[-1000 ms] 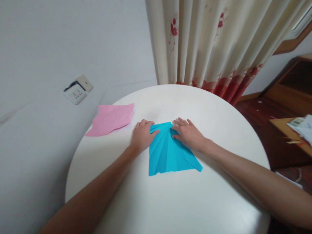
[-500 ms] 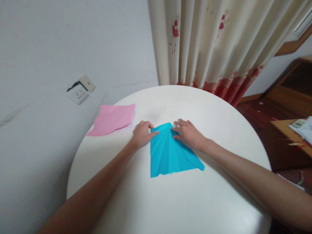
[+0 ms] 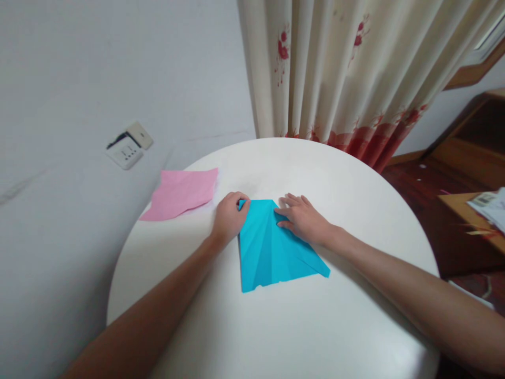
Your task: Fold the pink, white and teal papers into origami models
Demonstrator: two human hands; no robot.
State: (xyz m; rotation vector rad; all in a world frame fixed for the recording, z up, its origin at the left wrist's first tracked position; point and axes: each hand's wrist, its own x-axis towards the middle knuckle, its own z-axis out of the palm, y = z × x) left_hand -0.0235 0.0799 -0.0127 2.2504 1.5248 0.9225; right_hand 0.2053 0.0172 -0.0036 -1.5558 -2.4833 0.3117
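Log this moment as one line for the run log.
left hand: pinching top left corner of blue paper | right hand: flat on its top right | pink paper: apart, at left on white round table

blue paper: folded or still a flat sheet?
Folded. The blue paper lies on the white table as a fan-like shape with radiating creases and a flap along its right edge; both hands press its top.

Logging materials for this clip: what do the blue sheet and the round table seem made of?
Blue sheet: thin matte paper, going by its sharp fan creases. Round table: smooth white top with soft glare, probably lacquered or laminate; the core cannot be told.
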